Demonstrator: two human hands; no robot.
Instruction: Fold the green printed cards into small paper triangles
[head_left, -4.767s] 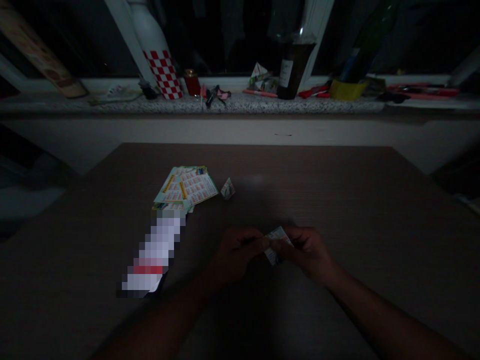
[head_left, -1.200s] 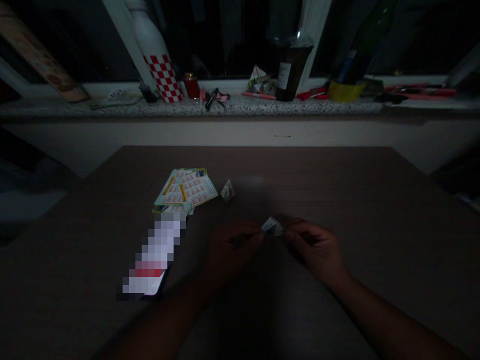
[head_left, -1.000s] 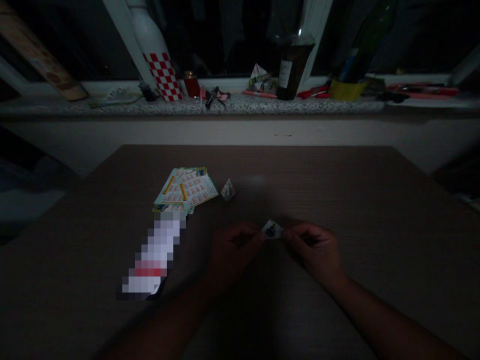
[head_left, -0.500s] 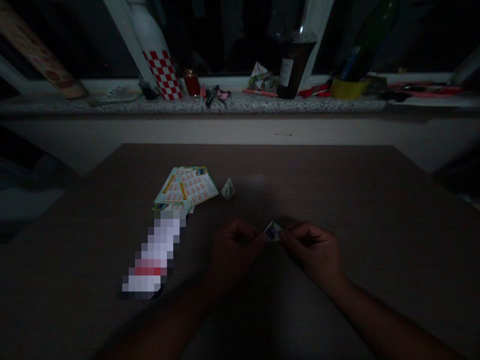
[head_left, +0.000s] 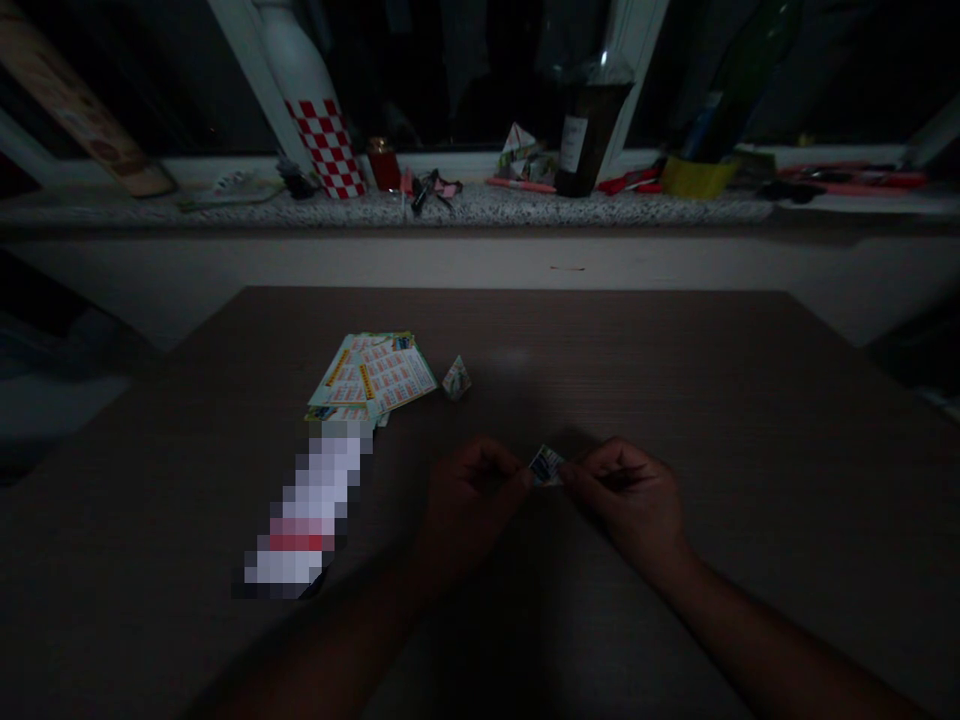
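Between my two hands is a small piece of folded printed paper (head_left: pixel 546 466), dark blue and white on the side that shows. My left hand (head_left: pixel 474 500) pinches its left corner, and my right hand (head_left: pixel 631 498) pinches its right edge. Both sets of fingers are closed, and the fingertips hide the paper's ends. Beyond my left hand stands a small folded paper piece (head_left: pixel 457 380) with a pointed top. Left of that lies a fanned stack of printed paper sheets (head_left: pixel 394 375) with rows of numbers.
A blurred-out, lit oblong object (head_left: pixel 307 510) lies on the wooden table (head_left: pixel 712 390) to the left. Along the granite windowsill (head_left: pixel 480 208) stand a red-and-white checkered bottle (head_left: pixel 328 140), a dark cup (head_left: pixel 592 135), a green bottle (head_left: pixel 750 80) and small clutter.
Hardly anything differs. The paper has tilted slightly between my fingers, and my hands have shifted only a little. The other things on the table lie where they were.
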